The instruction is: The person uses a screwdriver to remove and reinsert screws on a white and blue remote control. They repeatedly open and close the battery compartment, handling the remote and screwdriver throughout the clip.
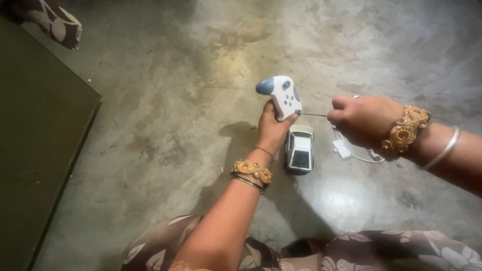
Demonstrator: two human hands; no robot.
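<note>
Two hands on one small job, and it all meets just right of the frame's centre. You've got the white and blue remote controller (282,97) raised off the floor, your left hand (272,128) wrapped around its lower grip from below, fingers closed tight on it, thumb up the side. Holding it that way turns its lower right corner out toward your other hand, and that looks like the point of the pose.

Your right hand (362,120) comes in from the right edge, fingers pinched shut on a thin dark rod (314,114), maybe a slim screwdriver, though it's too fine to say. Its tip sits right at the controller's corner; whether it's touching or in a hole, I can't tell. You're keeping it level, in line with that corner.

Directly under the controller, the little white toy car (299,149) stands on the concrete floor (175,100), nose toward you, parked close and out of the way of both wrists. Just right of it, below your right hand, a white cable (357,155) with a small tag lies loose on the floor.

Gold bracelets on both wrists, patterned fabric over your knees along the bottom edge, and a dark flat mat (40,140) fills the left side of the frame.
</note>
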